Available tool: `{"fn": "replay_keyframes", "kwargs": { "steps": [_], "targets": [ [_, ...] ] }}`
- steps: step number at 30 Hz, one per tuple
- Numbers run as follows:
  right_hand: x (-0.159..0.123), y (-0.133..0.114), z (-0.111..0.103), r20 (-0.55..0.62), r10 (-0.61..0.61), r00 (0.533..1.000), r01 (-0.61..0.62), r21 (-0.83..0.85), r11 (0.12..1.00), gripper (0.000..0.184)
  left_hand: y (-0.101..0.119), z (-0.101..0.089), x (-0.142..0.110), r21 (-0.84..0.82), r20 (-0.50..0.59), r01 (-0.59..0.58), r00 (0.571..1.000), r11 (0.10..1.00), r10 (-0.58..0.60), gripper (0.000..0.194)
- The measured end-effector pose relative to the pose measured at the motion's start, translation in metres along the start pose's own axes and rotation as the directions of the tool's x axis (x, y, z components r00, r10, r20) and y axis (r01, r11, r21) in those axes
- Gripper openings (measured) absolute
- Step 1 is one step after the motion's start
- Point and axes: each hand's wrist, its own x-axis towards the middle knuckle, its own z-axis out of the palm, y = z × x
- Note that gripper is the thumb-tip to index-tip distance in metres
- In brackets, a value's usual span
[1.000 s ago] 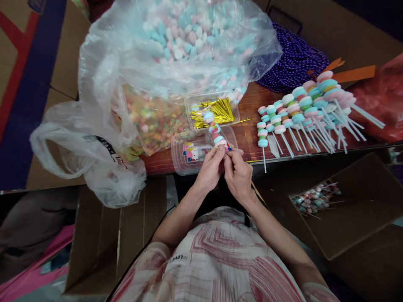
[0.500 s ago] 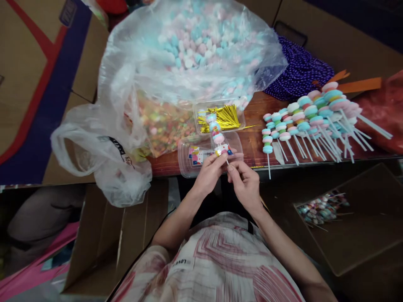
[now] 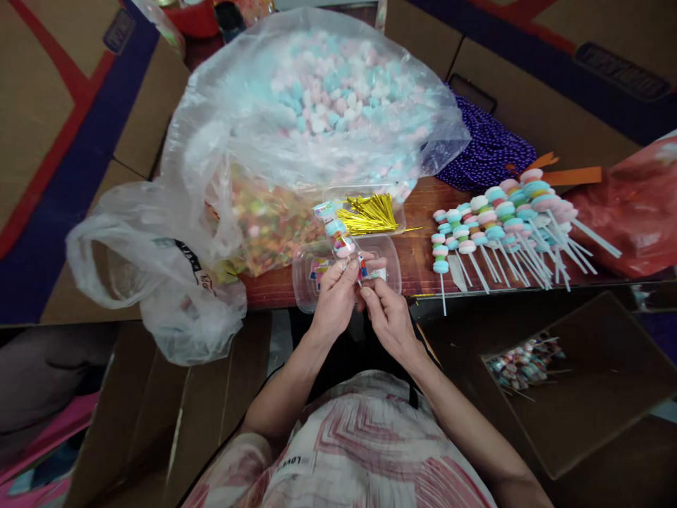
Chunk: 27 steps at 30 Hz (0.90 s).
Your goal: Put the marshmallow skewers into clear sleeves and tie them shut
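A marshmallow skewer of pink, white and blue pieces sits inside a clear printed wrapper, tilted up and left. My left hand is closed around the wrapper's lower part, thumb on top. Close beside it, my right hand pinches at the bottom end, by the stick; the fingers hide exactly what they grip. Both hands are over the front edge of a clear plastic tray with printed wrappers in it. Behind that, gold twist ties lie in another clear tray.
Unwrapped marshmallow skewers are piled on the right of the table. A big clear bag of marshmallows and a bag of orange-green candies stand behind. Purple cord lies at the back. Wrapped skewers rest in a cardboard box below.
The wrapped skewer has tipped further left in my hands, and both hands have shifted slightly left in view. My right hand still pinches its lower end. The head view has moved a little.
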Motion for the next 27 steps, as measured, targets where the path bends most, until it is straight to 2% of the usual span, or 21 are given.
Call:
{"fn": "replay_keyframes", "kwargs": {
  "steps": [2,5,7,9,11,12,13,14,15,16,17,18,20,23,25,27],
  "targets": [
    [0.007,-0.005,-0.001,-0.025,0.015,1.000,-0.015,0.003,1.000,0.021,0.000,0.000,-0.001,0.016,-0.030,-0.047,0.998,0.999,0.047,0.028],
    [0.016,-0.008,0.005,-0.031,0.108,0.994,-0.100,0.201,0.975,0.038,0.005,-0.003,-0.003,0.019,-0.023,-0.039,0.999,0.999,0.040,0.025],
    [0.020,-0.010,0.009,0.012,0.179,0.984,-0.172,0.346,0.922,0.047,0.012,-0.006,-0.005,-0.024,0.034,0.028,0.999,0.999,-0.027,0.030],
    [0.022,-0.015,0.009,0.112,0.201,0.973,-0.229,0.391,0.891,0.048,0.019,-0.009,-0.006,-0.077,0.080,0.064,0.995,0.995,-0.058,0.035],
    [0.023,-0.019,0.001,0.243,0.152,0.958,-0.221,0.290,0.931,0.044,0.024,-0.012,-0.005,-0.117,0.071,0.039,0.997,0.992,-0.031,0.035],
    [0.025,-0.021,-0.008,0.278,0.111,0.954,-0.165,0.179,0.970,0.042,0.026,-0.013,-0.004,-0.136,0.046,0.009,0.999,0.991,-0.002,0.033],
    [0.028,-0.020,-0.018,0.277,0.069,0.958,-0.082,0.036,0.996,0.039,0.026,-0.013,-0.004,-0.151,0.019,-0.019,1.000,0.988,0.022,0.030],
    [0.034,-0.018,-0.030,0.219,0.019,0.976,0.013,-0.145,0.989,0.037,0.025,-0.014,-0.003,-0.162,-0.005,-0.036,0.999,0.986,0.036,0.029],
    [0.041,-0.013,-0.043,0.113,-0.036,0.993,0.073,-0.335,0.939,0.034,0.024,-0.015,-0.002,-0.166,-0.022,-0.040,0.999,0.985,0.037,0.029],
    [0.051,-0.006,-0.057,-0.003,-0.078,0.997,0.066,-0.504,0.861,0.031,0.022,-0.016,-0.002,-0.165,-0.030,-0.028,0.999,0.986,0.023,0.030],
    [0.063,0.002,-0.070,-0.119,-0.128,0.985,0.018,-0.660,0.751,0.030,0.020,-0.017,-0.001,-0.158,-0.028,-0.002,1.000,0.987,-0.002,0.030],
    [0.076,0.012,-0.081,-0.167,-0.170,0.971,-0.023,-0.776,0.630,0.028,0.017,-0.018,-0.001,-0.149,-0.022,0.028,0.999,0.988,-0.032,0.032],
    [0.103,0.030,-0.098,-0.058,-0.216,0.975,0.034,-0.915,0.401,0.024,0.011,-0.021,0.000,-0.144,-0.008,0.082,0.996,0.986,-0.084,0.034],
    [0.137,0.044,-0.110,0.251,-0.170,0.953,0.276,-0.950,0.145,0.027,0.003,-0.023,0.003,-0.160,0.004,0.131,0.991,0.978,-0.132,0.036],
    [0.152,0.045,-0.113,0.424,-0.086,0.902,0.429,-0.902,0.053,0.028,0.001,-0.023,0.005,-0.176,-0.004,0.139,0.990,0.975,-0.141,0.035],
    [0.162,0.042,-0.114,0.539,-0.029,0.842,0.539,-0.842,0.012,0.028,0.001,-0.022,0.007,-0.186,-0.026,0.141,0.989,0.972,-0.148,0.030]
  ]
}}
